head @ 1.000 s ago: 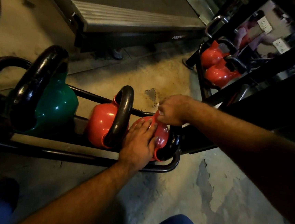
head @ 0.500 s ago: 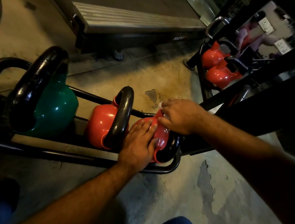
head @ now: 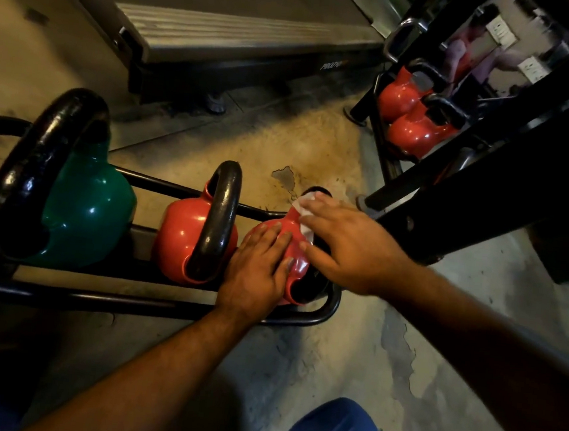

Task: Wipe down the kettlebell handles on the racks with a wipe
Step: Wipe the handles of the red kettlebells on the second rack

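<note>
Three kettlebells sit in a low black rack (head: 131, 301): a green one (head: 87, 212), a red one (head: 181, 234) and a second red one (head: 297, 264) at the rack's right end. My left hand (head: 257, 271) rests flat on the body of that rightmost red kettlebell. My right hand (head: 346, 244) lies over its black handle (head: 314, 286) and holds a white wipe (head: 306, 210) against it, fingers curved over the top. Most of that handle is hidden under my hand.
A treadmill deck (head: 240, 39) lies on the floor beyond the rack. At the right stands a black frame post (head: 485, 184), with two more red kettlebells (head: 414, 130) behind it. My blue-clad knee (head: 333, 429) is at the bottom edge.
My right hand has slid with the wipe along the handle toward me, and its fingers have spread from a tight pinch. My left hand has stayed on the kettlebell.
</note>
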